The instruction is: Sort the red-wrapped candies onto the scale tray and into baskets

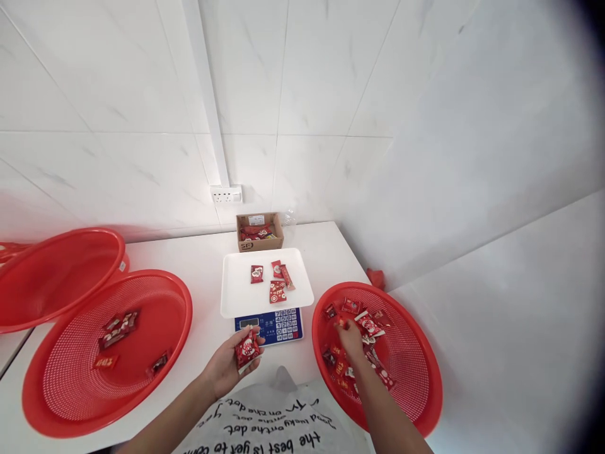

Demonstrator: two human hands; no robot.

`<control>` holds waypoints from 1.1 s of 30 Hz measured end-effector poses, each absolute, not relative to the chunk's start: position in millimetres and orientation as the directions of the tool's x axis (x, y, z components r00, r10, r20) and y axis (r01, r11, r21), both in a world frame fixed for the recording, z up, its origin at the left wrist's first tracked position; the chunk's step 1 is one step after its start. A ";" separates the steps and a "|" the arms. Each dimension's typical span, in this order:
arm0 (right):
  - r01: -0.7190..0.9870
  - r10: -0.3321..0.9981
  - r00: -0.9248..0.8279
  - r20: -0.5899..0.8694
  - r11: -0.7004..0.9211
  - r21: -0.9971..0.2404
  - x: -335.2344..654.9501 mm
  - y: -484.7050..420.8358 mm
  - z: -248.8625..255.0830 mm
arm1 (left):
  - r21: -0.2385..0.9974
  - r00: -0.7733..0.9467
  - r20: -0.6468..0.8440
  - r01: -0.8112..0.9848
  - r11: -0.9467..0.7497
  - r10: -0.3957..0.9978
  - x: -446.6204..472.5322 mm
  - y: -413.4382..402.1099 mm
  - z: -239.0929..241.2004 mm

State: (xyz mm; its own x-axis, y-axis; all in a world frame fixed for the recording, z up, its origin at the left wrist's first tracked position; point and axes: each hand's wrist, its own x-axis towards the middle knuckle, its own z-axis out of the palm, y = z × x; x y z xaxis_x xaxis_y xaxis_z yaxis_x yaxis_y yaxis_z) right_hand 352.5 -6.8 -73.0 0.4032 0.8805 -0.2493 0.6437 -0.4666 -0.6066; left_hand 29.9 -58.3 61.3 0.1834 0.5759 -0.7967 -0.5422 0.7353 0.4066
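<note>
Where hands (225,371) are, packets (247,349) lie.

**White tiles and a socket**

The tiles (142,75) carry faint grey veins and thin joints. A white conduit (208,94) runs down them from the top of the view and ends at the socket (227,194), just above the white table (208,271). Clear plastic (289,217) sits against the tiles at the table's back edge. Beyond its right edge, by the plain right wall (496,157), is a red object (375,278), partly hidden.
</note>
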 end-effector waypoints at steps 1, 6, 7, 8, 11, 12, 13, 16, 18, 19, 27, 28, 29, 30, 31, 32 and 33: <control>0.600 0.878 0.406 -0.252 -0.465 -0.651 349.4 -2.0 -62.5 | 0.401 0.184 -0.802 -0.540 0.740 0.568 29.6 -60.0 60.9; 0.388 0.945 0.195 -0.263 -0.321 -0.864 292.5 34.4 -8.8 | 0.410 0.173 -0.806 -0.527 0.744 0.566 22.4 -59.0 68.1; 0.357 0.954 0.129 -0.270 -0.299 -0.885 274.9 40.9 -1.6 | 0.418 0.172 -0.800 -0.529 0.739 0.575 20.3 -57.6 70.9; 0.335 0.959 0.064 -0.277 -0.282 -0.899 257.0 46.3 3.8 | 0.425 0.169 -0.793 -0.533 0.732 0.585 17.8 -56.4 74.0; 0.317 0.961 -0.051 -0.273 -0.244 -0.917 211.0 55.6 10.4 | 0.441 0.158 -0.779 -0.549 0.709 0.607 7.5 -56.0 81.1; 0.325 0.963 -0.060 -0.262 -0.229 -0.917 200.4 57.1 10.5 | 0.447 0.152 -0.774 -0.557 0.700 0.614 3.0 -57.2 81.9; 0.340 0.968 -0.056 -0.246 -0.213 -0.916 192.8 58.3 9.9 | 0.450 0.146 -0.771 -0.564 0.692 0.620 -1.9 -59.1 81.4; 0.408 0.985 0.001 -0.173 -0.158 -0.899 184.2 61.0 6.5 | 0.448 0.116 -0.779 -0.587 0.675 0.617 -16.5 -67.2 73.9; 0.488 0.995 0.032 -0.091 -0.096 -0.868 184.9 61.8 2.9 | 0.440 0.090 -0.793 -0.598 0.670 0.602 -23.4 -72.5 67.1; 0.552 0.999 0.030 -0.042 -0.051 -0.832 185.4 61.8 0.5 | 0.437 0.085 -0.797 -0.603 0.668 0.598 -25.4 -74.5 64.4; 0.907 0.986 -0.082 -0.148 0.012 -0.422 175.6 70.2 -23.6 | 0.416 0.076 -0.806 -0.632 0.654 0.587 -20.4 -72.2 69.6; 0.916 0.981 -0.103 -0.162 0.031 -0.399 175.4 73.6 -24.4 | 0.424 0.066 -0.803 -0.636 0.645 0.593 -18.8 -70.5 71.2; 0.923 0.977 -0.122 -0.173 0.047 -0.381 175.9 77.4 -24.4 | 0.430 0.057 -0.800 -0.640 0.637 0.598 -17.0 -69.0 72.5; 0.928 0.973 -0.137 -0.186 0.060 -0.368 176.9 81.4 -23.6 | 0.434 0.051 -0.797 -0.643 0.631 0.601 -15.0 -67.6 73.5; 0.931 0.969 -0.150 -0.194 0.072 -0.358 178.2 85.6 -22.3 | 0.436 0.047 -0.798 -0.644 0.629 0.601 -12.6 -66.6 74.2; 0.932 0.966 -0.166 -0.198 0.089 -0.351 179.6 89.7 -20.8 | 0.436 0.045 -0.798 -0.645 0.627 0.601 -9.9 -65.8 74.5; 0.931 0.962 -0.188 -0.196 0.111 -0.349 180.6 93.6 -19.3 | 0.435 0.044 -0.799 -0.646 0.627 0.600 -7.0 -65.2 74.6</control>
State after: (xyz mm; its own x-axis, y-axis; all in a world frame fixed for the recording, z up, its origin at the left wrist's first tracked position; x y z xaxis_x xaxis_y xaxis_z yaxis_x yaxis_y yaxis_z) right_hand 180.6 93.6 -19.3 -0.1881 0.9623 -0.1964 0.9306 0.1107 -0.3488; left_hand -7.0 -65.2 74.6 0.0438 0.5997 -0.7990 -0.6465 0.6268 0.4350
